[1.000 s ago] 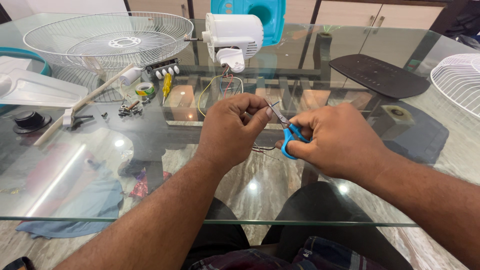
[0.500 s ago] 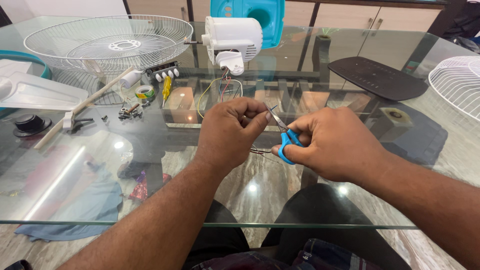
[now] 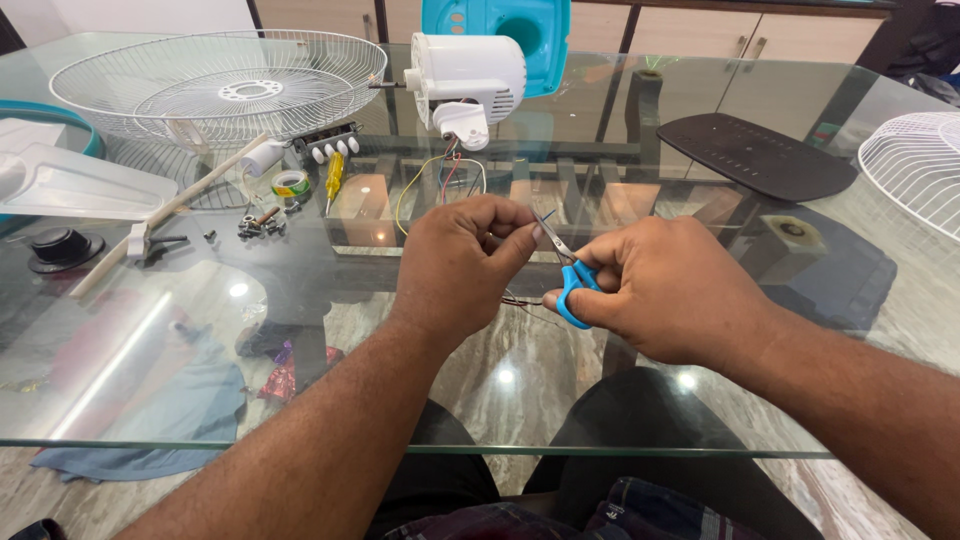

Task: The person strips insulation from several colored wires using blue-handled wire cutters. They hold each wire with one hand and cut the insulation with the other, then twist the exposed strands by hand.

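Glass formed the surface (image 3: 700,400), with a white fan motor (image 3: 468,78) at twelve o'clock and a wire fan guard (image 3: 220,85) at ten. Near centre, the left hand (image 3: 460,262) pinched a thin wire (image 3: 548,214) — its grip pressed together. Just at three o'clock of it, the right hand (image 3: 665,290) gripped blue-handled scissors (image 3: 572,283), blades meeting that wire.

Both forearms enter from the lower edge and converge at centre frame, bare to the elbow. Left hand (image 3: 462,265): knuckles up, fingers curled inward, thumb and forefinger pinched together at their tips. Right hand (image 3: 668,290): back of hand toward the camera, fingers folded in a closed grip, thumb forward. The two hands sit just beside each other; whether the fingertips actually touch cannot be confirmed.
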